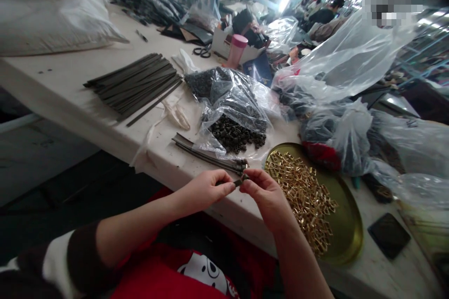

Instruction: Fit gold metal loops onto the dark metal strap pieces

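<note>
My left hand (213,187) pinches a narrow dark strap (238,182) near its end, at the table's front edge. My right hand (264,191) is closed on the strap's tip, its thumb and finger around a small piece there that I cannot make out clearly. Just beyond my hands lie a few dark straps (206,156) with small fittings at their right ends. Gold metal buckles (305,196) are heaped on a round brass-coloured tray (352,233) beside my right hand. Small dark loops (236,133) spill from a clear plastic bag (233,96) behind the straps.
Many flat dark strips (135,81) lie stacked at the left of the white table (115,138). Scissors (201,52) and a pink-lidded cup (237,49) stand farther back. A dark phone-like slab (389,235) lies right of the tray. Plastic bags (336,126) crowd the right side.
</note>
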A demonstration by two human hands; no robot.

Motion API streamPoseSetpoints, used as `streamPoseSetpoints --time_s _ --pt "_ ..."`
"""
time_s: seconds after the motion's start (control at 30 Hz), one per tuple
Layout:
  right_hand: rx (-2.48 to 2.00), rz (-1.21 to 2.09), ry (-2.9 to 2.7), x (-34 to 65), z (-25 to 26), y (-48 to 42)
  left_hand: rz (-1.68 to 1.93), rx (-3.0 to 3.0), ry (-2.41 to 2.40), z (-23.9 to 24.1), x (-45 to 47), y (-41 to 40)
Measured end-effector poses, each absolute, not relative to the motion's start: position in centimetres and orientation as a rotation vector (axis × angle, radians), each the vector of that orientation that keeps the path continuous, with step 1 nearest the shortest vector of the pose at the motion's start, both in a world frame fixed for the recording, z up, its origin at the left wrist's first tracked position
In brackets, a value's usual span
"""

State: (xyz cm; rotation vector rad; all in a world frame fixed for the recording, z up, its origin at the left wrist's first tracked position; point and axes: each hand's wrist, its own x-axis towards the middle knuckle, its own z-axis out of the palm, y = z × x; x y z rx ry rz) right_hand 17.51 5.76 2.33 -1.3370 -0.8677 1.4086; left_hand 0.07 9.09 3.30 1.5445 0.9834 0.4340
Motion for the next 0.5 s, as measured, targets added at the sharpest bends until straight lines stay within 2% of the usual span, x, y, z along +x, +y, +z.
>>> streamPoseSetpoints --time_s 0.23,0.5 --pt "-1.24 1.502 -0.769 16.2 2.2 3.1 0.487 1.737 0.994 3.9 0.0 7.0" --pt "-1.43 1.153 -1.005 15.0 1.9 1.2 0.447 1.915 1.145 4.3 -0.4 5.6"
